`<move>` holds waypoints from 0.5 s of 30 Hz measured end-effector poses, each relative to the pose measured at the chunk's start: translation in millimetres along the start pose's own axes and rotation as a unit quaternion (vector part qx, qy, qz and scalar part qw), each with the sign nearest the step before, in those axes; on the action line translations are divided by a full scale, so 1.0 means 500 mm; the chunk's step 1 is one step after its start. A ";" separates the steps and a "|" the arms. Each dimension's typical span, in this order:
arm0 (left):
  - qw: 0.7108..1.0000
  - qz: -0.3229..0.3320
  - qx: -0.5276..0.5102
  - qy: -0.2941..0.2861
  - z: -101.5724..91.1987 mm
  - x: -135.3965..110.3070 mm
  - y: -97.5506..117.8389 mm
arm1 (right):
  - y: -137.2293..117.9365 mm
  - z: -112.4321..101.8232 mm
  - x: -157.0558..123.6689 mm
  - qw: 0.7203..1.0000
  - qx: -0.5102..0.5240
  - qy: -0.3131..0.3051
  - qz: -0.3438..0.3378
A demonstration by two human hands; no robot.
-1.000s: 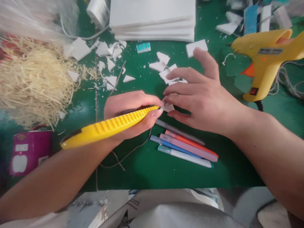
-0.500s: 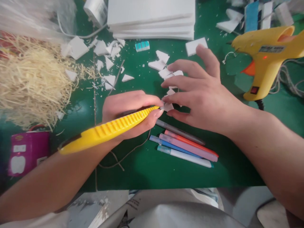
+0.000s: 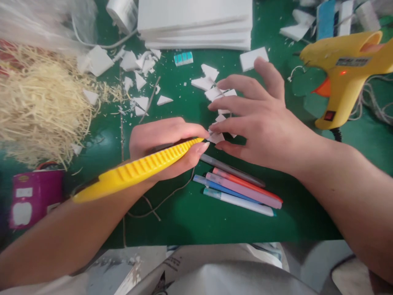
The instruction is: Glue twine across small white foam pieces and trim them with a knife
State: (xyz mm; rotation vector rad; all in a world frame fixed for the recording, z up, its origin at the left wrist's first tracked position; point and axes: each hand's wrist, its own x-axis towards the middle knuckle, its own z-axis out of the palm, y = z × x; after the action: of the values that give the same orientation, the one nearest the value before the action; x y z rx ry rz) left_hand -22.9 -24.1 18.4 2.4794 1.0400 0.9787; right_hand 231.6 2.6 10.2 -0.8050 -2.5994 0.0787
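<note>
My left hand [image 3: 159, 139] is wrapped round a yellow utility knife [image 3: 135, 170], whose tip points right at a small white foam piece [image 3: 216, 137] on the green mat [image 3: 196, 221]. My right hand [image 3: 254, 119] lies over that foam piece with fingers stretched out and spread, pressing it down; most of the piece is hidden under the fingers. More white foam scraps [image 3: 211, 84] lie just beyond the fingertips. Several coloured pens [image 3: 242, 192] lie side by side right below both hands.
A yellow hot glue gun [image 3: 344, 69] stands at the right with its light on. White foam sheets [image 3: 196, 22] are stacked at the top. A heap of straw-like shreds [image 3: 43, 102] fills the left, with a magenta box [image 3: 30, 196] below it. A string [image 3: 159, 203] crosses the mat.
My right hand has shifted slightly left and its fingers have drawn a little closer on the foam piece. The knife's handle has dipped a little lower on the left.
</note>
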 end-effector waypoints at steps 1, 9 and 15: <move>1.000 0.000 0.008 -0.005 -0.001 -0.001 0.000 | 0.000 0.000 0.000 1.000 0.000 0.000 0.001; 0.999 -0.025 0.017 -0.029 -0.005 -0.004 0.009 | -0.001 -0.004 0.000 1.000 -0.001 -0.014 0.008; 1.000 -0.007 0.018 -0.024 -0.002 -0.002 0.002 | -0.002 -0.003 0.001 1.000 -0.001 -0.020 0.018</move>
State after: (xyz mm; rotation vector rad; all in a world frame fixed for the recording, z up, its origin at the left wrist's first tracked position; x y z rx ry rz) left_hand -23.5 -25.4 19.2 2.5074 1.0681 0.8996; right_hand 231.1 2.0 12.0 -0.8609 -2.6235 0.1037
